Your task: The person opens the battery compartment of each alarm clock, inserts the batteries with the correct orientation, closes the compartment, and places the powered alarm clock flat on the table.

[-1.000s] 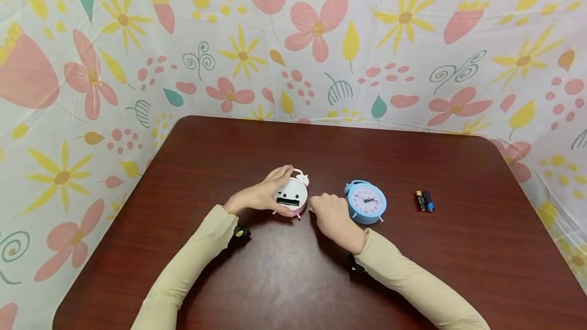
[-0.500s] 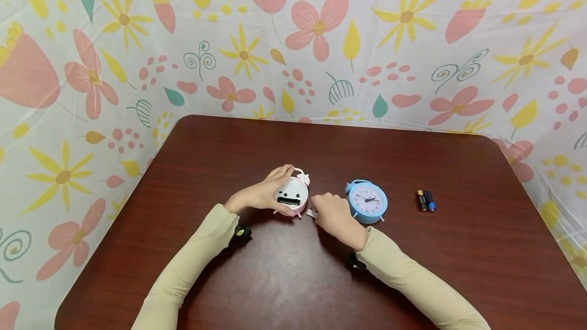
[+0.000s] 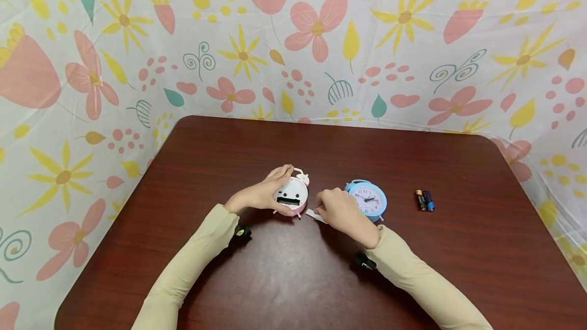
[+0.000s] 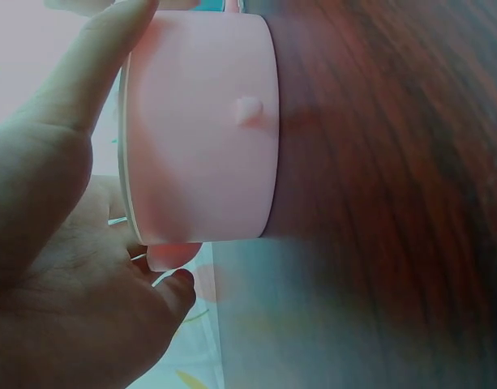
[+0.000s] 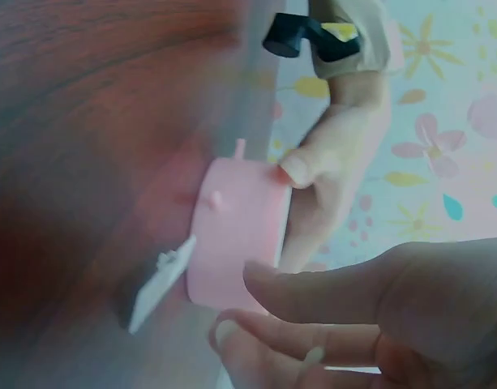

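Observation:
A pink alarm clock (image 3: 299,210) lies face down, its white back up and its dark battery compartment uncovered. My left hand (image 3: 263,195) grips it, thumb and fingers on opposite sides. In the left wrist view the clock's pink side (image 4: 203,130) and one foot show beside the thumb. A small white battery cover (image 3: 315,216) is just right of the clock; in the right wrist view this cover (image 5: 163,279) looks tilted by the table. My right hand (image 3: 339,213) is beside it, and its thumb and fingers (image 5: 313,292) are apart with nothing seen between them.
A blue alarm clock (image 3: 367,200) lies face up just beyond my right hand, partly covered by it. Two batteries (image 3: 424,201) lie side by side farther right on the brown table (image 3: 284,279). A floral cloth (image 3: 257,39) hangs behind the table.
My right hand has shifted slightly right, and the battery cover, mostly hidden under its fingers earlier, now shows on the table, let go. My left hand and the pink clock stay put.

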Demonstrator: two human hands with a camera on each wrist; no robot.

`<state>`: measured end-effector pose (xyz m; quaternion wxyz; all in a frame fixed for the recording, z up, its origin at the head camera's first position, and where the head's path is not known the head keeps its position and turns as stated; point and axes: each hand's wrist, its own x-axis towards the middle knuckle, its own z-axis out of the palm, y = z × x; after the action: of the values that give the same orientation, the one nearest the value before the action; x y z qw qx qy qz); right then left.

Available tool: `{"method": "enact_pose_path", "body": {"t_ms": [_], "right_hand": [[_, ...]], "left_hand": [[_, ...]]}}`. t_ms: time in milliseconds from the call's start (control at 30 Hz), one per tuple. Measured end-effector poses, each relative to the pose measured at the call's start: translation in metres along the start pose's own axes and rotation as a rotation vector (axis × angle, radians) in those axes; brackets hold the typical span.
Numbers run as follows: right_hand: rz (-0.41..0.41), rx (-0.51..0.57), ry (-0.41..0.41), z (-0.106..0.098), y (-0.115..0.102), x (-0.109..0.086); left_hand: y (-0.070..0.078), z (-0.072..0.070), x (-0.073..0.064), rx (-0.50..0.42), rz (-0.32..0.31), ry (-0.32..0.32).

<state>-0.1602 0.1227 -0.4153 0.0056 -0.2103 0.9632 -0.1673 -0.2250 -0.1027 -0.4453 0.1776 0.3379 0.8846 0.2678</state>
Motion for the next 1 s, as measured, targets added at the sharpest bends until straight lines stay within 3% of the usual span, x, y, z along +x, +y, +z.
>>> {"method": "enact_pose_path", "body": {"t_ms": [533,767,1000], "right_hand": [[0.012,0.183,0.134,-0.033,0.025,-0.005],[0.137,0.164,0.171,-0.042,0.039,-0.007],[0.181,0.173,0.197,-0.048,0.055,-0.008]], "left_hand": [[0.002,0.0,-0.001,-0.009,-0.003,0.005],[0.002,0.0,-0.001,-0.014,-0.001,0.0],[0.003,0.0,-0.001,-0.017,0.0,0.0]]}}
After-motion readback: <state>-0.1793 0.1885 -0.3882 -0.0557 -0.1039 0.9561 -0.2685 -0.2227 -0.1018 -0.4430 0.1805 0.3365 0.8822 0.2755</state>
